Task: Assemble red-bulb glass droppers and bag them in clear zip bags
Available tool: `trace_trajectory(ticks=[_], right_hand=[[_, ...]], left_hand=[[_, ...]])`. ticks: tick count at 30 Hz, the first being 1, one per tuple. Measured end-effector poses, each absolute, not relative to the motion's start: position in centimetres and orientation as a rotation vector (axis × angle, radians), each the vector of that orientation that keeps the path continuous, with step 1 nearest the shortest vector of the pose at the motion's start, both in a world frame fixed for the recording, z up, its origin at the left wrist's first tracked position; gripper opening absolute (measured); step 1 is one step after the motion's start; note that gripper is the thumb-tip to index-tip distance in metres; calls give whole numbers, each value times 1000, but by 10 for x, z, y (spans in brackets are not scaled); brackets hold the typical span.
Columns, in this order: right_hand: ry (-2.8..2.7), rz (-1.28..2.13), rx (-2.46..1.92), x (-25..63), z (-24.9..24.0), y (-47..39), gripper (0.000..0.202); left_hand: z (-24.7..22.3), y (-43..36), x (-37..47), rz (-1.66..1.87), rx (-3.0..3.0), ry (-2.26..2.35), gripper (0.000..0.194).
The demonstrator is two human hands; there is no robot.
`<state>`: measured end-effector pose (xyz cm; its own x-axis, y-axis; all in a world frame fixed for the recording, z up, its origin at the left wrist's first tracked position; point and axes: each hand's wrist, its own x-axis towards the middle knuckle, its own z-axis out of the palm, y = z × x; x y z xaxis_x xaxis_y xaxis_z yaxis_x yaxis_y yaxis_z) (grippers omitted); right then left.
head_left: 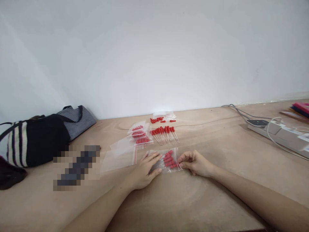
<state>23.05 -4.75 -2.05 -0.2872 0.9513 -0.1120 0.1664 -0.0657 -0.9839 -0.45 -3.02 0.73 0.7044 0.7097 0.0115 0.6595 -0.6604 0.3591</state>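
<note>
A clear zip bag (162, 169) lies flat on the table with several red-bulbed droppers (168, 159) inside, their thin stems pointing left. My left hand (146, 170) rests on the bag's left part, fingers stretched out and spread. At the bag's right edge, the fingertips of my right hand (196, 163) pinch the red end of a dropper (174, 166), which lies partly within the bag's mouth. Just beyond the bag, more droppers (166, 130) lie side by side in a row, bulbs away from me.
Filled zip bags (142, 140) overlap left of the row, near flat clear bags (116, 158). Loose red bulbs (156, 120) lie by another clear bag (166, 115) near the wall. A power strip (287, 137) with cables sits right; a black striped bag (45, 138) and a pixelated dark object (77, 169) are left.
</note>
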Motion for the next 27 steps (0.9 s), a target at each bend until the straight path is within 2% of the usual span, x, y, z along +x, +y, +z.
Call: trace_trajectory(ticks=[3, 9, 13, 18, 21, 23, 25, 27], right_hand=[[-1526, 1440, -1232, 229, -18, -38, 24], [-1542, 1523, -1304, 224, -14, -24, 33], [-1600, 1382, -1299, 219, -20, -26, 37], [-1662, 1361, -1202, 229, -24, -29, 27], [-1741, 1025, -1281, 240, -23, -27, 20], [-1842, 760, -1327, 245, -21, -23, 25], [-1971, 638, -1310, 245, -20, -20, 28], [-2075, 600, -1256, 241, -20, -17, 22]], left_hand=[[7, -30, -5, 219, 2588, 1076, 45], [7, -30, -4, 193, 2601, 1090, 45], [8, -31, -4, 199, 2599, 1100, 44], [8, -30, -5, 213, 2578, 1086, 45], [10, -28, -6, 178, 2568, 1047, 44], [11, -26, -7, 149, 2560, 1010, 45], [12, -25, -8, 132, 2550, 983, 47], [12, -23, -9, 124, 2547, 954, 46]])
